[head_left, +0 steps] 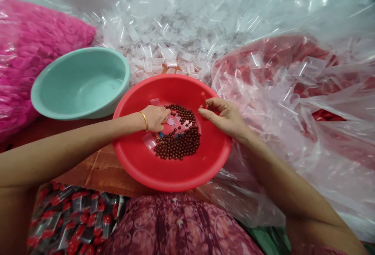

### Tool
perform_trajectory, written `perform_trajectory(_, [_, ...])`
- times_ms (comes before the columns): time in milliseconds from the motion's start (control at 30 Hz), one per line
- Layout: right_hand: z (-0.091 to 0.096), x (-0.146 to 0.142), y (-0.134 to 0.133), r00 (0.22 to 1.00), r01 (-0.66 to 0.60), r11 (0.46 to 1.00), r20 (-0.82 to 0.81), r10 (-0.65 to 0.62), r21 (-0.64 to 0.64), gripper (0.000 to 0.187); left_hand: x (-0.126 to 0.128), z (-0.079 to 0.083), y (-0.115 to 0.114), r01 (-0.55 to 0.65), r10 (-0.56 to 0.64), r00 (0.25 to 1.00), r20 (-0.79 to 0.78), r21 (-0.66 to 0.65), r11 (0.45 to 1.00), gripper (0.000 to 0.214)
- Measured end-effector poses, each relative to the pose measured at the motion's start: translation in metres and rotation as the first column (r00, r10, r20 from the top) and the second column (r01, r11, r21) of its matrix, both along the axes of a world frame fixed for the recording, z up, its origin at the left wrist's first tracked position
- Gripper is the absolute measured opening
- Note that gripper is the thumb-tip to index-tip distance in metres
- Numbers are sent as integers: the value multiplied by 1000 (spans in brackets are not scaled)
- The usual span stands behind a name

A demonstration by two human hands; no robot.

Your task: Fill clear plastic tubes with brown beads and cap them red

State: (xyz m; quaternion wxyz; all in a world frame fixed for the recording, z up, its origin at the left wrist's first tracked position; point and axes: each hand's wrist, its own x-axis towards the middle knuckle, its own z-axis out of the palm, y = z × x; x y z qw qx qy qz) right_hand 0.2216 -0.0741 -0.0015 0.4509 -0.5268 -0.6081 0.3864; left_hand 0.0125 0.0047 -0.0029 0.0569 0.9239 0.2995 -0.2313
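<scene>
In the head view a red basin [137, 165] holds many round dark-brown beads [178, 144], gathered over a printed picture on its bottom. My left hand [157, 118], with a gold bangle [144, 120] at the wrist, reaches in from the left. Its fingers are curled down at the edge of the beads, and whatever they hold is hidden. Clear plastic pieces lie near it, one above [155, 101] and one below [149, 141]. At the basin's right side my right hand [225, 116] is closed, pinching a small red plastic piece [203, 98] between thumb and fingers.
A mint-green basin [84, 81] stands to the left, beside a bag of pink plastic parts [43, 43]. Behind spreads a heap of clear plastic pieces [175, 32]. Clear sheeting with red parts [272, 59] lies right. Red-capped clear containers [79, 216] fill the lower left.
</scene>
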Motion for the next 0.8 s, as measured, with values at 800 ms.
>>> perform_trajectory(800, [2,0,0,999,4,1000,-49,-4,-4,30,32,-38,-57,549,-549,829,103,34,835,33])
